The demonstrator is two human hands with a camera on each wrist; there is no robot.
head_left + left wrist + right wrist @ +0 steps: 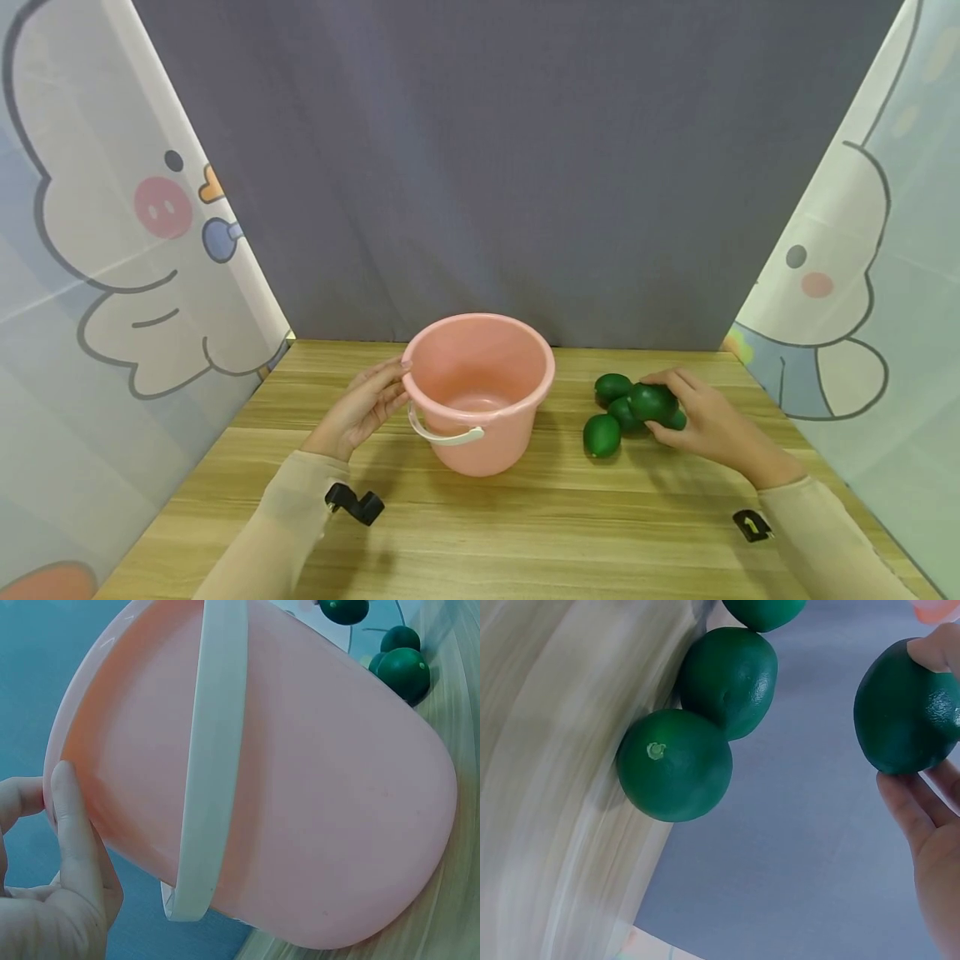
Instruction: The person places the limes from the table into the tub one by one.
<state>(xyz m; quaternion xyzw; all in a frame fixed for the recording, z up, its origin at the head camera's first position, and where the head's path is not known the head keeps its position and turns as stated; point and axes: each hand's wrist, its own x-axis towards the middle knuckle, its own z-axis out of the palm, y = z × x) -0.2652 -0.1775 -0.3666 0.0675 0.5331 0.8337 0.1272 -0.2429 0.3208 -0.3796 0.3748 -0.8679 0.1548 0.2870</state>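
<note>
A pink bucket (pixel 480 450) with a white handle (pixel 214 750) stands upright on the table. My left hand (pixel 363 408) pinches its rim at the left side, with finger and thumb on either side of the edge in the left wrist view. To the right of the bucket, my right hand (pixel 701 421) holds a dark green lime (pixel 652 402) between thumb and fingertips. That lime (pixel 904 709) is raised above several other limes (pixel 602 436), which lie close together on the table. One of these (pixel 675 765) shows a pale stem scar.
The wood-grain table (pixel 480 533) ends at a dark grey curtain (pixel 495 167) behind the bucket. Light cartoon-printed cloths (pixel 75 375) hang on both sides. A small black device (pixel 354 502) sits at each wrist.
</note>
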